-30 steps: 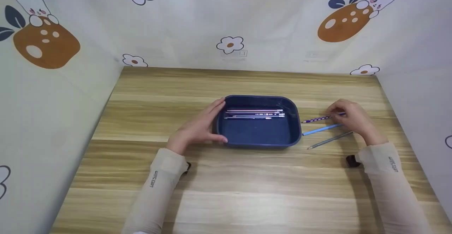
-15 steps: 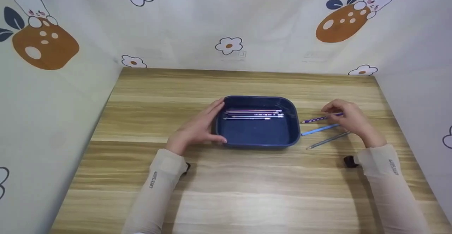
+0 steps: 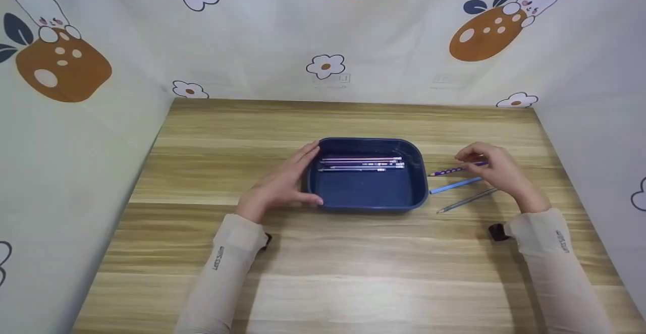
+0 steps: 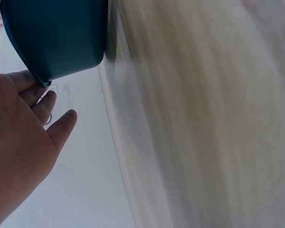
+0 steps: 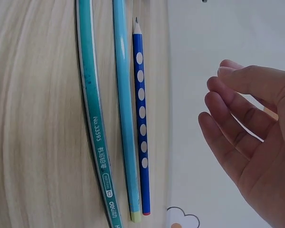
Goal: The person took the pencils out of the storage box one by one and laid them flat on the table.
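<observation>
A dark blue rectangular box stands on the table, with several pencils lying along its back half. My left hand spans the box's left end, thumb at the front corner and fingers at the back corner. In the left wrist view its extended fingers touch the rim. My right hand hovers over three loose pencils, its fingers apart and holding nothing. Nearest to it is the blue pencil with white dots. Beside that lie a light blue pencil and a teal printed pencil.
The wood-grain table ends at a patterned cloth wall at the back. Pale side walls rise left and right. The loose pencils lie just right of the box, their near ends close to its right wall.
My right hand has shifted slightly left over the dotted pencil, and its thumb and fingers have parted a little. The left hand and the box keep their places; the head view has tilted slightly.
</observation>
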A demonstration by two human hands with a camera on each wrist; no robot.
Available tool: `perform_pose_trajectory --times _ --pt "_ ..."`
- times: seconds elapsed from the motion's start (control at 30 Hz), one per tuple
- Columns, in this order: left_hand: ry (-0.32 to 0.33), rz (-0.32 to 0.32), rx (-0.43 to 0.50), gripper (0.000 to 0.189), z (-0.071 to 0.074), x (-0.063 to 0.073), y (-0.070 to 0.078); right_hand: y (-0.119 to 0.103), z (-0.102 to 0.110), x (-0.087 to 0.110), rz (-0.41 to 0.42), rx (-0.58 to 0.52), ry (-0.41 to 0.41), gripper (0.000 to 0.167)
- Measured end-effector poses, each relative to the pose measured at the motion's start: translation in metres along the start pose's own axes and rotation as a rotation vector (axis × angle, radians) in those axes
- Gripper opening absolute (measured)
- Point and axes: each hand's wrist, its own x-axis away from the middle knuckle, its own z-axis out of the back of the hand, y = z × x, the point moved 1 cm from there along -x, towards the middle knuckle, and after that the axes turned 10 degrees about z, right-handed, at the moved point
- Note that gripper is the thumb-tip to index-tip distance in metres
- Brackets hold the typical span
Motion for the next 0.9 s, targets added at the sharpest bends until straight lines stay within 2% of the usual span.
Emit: perform_pose_trajectory --times 0.47,0.9 --pt "0.013 -0.004 -0.004 0.126 0.000 0.001 0.000 -0.018 -0.004 -0.001 0.054 -0.059 0.034 0.018" --pt "0.004 0.000 0.004 0.124 0.000 0.001 0.000 -0.030 -0.010 -0.009 0.090 -0.073 0.031 0.020"
